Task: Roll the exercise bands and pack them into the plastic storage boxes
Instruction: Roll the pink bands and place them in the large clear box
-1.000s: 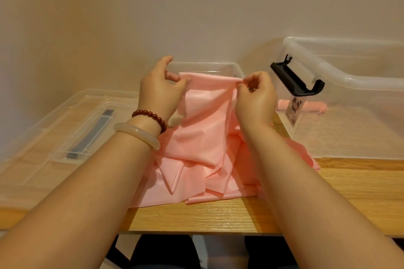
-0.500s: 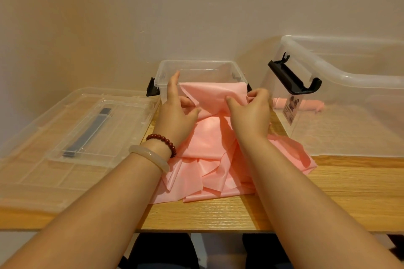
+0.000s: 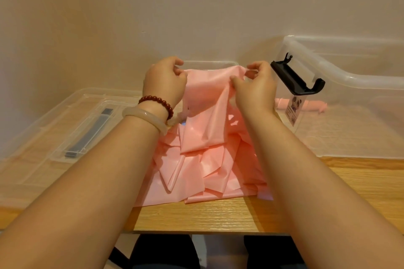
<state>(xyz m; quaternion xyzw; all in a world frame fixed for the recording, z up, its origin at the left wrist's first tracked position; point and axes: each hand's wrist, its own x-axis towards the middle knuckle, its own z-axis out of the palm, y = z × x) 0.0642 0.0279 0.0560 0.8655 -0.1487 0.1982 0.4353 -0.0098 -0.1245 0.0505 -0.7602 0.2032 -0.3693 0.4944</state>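
A pink exercise band (image 3: 205, 129) lies crumpled in loose folds on the wooden table, its top end lifted. My left hand (image 3: 165, 82) pinches the band's upper left corner and my right hand (image 3: 254, 86) pinches the upper right edge, holding that end stretched between them above the table. A small clear storage box (image 3: 215, 64) stands behind the band, mostly hidden by it. A large clear storage box (image 3: 354, 76) with a black latch (image 3: 295, 79) stands at the right, and a rolled pink band (image 3: 310, 106) lies inside it.
Two clear lids (image 3: 72, 129) are stacked at the left of the table, the top one with a dark handle strip (image 3: 91, 133). The table's front edge (image 3: 207, 230) runs just below the band. A plain wall stands close behind the boxes.
Both hands rose from pressing the band down near the small box and moved apart. They now hold its top end up and stretched.
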